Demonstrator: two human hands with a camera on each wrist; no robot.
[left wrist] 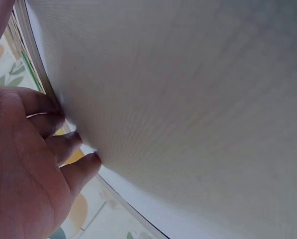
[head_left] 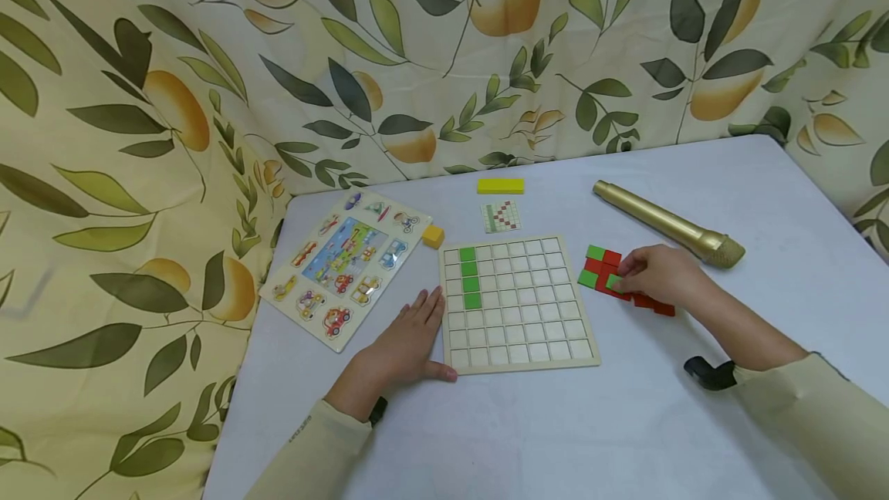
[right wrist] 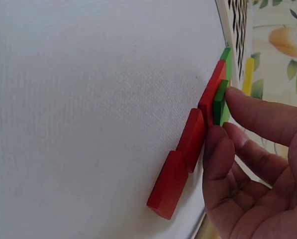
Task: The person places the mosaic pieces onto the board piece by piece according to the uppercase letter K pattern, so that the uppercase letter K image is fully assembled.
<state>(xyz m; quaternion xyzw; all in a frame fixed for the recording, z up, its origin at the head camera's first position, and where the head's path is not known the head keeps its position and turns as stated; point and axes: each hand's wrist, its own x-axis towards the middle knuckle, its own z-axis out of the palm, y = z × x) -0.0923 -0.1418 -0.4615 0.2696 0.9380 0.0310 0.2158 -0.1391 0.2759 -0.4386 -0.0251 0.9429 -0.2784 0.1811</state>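
Note:
A square grid board (head_left: 524, 368) with a pale wooden rim lies on the table, several green tiles (head_left: 471, 284) standing in one column near its left side. Along the left rim, my left hand (head_left: 406, 342) rests with fingers extended and thumb at the lower left corner. To the right of the board, my right hand (head_left: 663, 276) pinches a green square tile (right wrist: 219, 102) between thumb and fingers, over a cluster of loose tiles. Red tiles (right wrist: 169, 181) and other green tiles (head_left: 587, 278) lie there under and beside the fingers, partly hidden by the hand.
A gold microphone (head_left: 660, 218) lies behind the right hand. Left of the board is a vehicle picture puzzle (head_left: 290, 307), a yellow block (head_left: 434, 236) touching its corner. A small pattern card (head_left: 501, 217) and a yellow bar (head_left: 500, 186) lie beyond the board, near the patterned curtain (head_left: 444, 60).

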